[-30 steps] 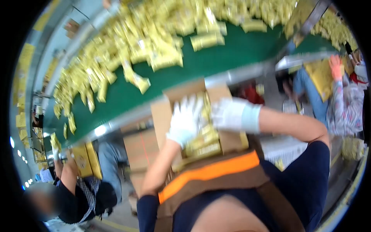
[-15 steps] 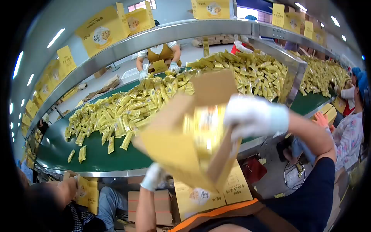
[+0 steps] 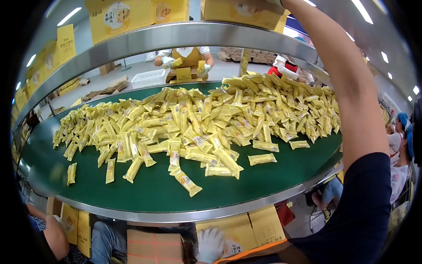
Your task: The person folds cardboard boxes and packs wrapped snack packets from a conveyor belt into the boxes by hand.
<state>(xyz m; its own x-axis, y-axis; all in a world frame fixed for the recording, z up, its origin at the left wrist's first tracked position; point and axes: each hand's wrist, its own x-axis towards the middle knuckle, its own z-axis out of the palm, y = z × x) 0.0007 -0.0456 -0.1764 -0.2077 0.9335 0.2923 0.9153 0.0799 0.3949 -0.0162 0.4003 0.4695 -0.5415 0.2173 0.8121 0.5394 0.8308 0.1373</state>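
My left hand (image 3: 211, 244), in a white glove, lies with its fingers spread on a flattened yellow carton (image 3: 228, 229) below the belt's near edge. My right arm is raised high on the right. Only a sliver of my right hand (image 3: 278, 2) shows at the top edge of the view, by the upper right of a yellow box (image 3: 239, 14) on the metal shelf; its fingers are hidden. Between the arms, a large heap of yellow wrapped packets (image 3: 193, 116) covers the back of the green belt (image 3: 154, 193).
A metal rail (image 3: 176, 34) crosses above the belt, with more yellow boxes (image 3: 121, 17) on it. Across the belt a person (image 3: 189, 59) in gloves holds packets. Brown cartons (image 3: 154, 246) stand below left. Other people sit at left and right.
The yellow box, held over the belt half a second ago, is now up on the shelf. My right arm has risen with it. My left hand has come down onto the flattened carton.
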